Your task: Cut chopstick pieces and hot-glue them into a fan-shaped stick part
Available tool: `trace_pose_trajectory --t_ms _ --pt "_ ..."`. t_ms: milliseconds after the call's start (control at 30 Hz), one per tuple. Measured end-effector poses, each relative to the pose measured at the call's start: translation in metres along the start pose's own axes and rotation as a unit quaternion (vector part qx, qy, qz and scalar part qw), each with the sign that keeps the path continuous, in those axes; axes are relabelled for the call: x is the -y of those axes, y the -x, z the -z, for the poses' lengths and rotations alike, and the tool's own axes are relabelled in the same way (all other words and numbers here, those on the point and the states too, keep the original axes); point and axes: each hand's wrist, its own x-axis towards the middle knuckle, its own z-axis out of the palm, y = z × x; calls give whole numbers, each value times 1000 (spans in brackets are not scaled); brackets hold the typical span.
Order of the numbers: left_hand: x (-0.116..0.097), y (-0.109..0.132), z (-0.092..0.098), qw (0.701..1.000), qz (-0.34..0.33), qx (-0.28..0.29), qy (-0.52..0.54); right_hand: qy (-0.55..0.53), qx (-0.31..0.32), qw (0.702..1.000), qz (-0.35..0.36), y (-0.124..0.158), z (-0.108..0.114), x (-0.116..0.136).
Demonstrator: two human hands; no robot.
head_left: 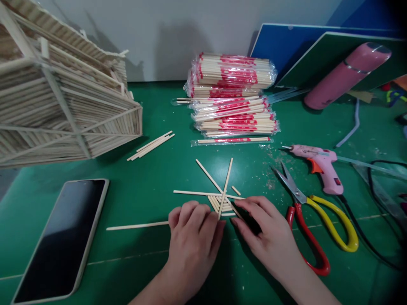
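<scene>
Curled, the left hand [192, 239] hides its grip; I can't tell what it holds. The right hand [271, 231] has thumb and finger a bit apart by crossed sticks [224, 195] on the green table [146, 186], near scissors [297, 195].

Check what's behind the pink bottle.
Behind the pink bottle: a dark green board, with a blue board beyond it. The stretch directly behind the bottle is covered, so anything there can't be seen.
</scene>
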Motion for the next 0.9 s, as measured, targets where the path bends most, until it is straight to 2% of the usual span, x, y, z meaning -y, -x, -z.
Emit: trace_pose_trajectory --t_ms 433,700,900 --pt "0 -1 -1 1000 -5 9 2 8 28 999 -31 -6 0 3" --pt "0 0 -1 1000 2 13 11 0 79 996 -39 -9 8 5" --pt "-1 -1 -1 1000 -2 10 12 1 86 995 -41 -11 8 5"
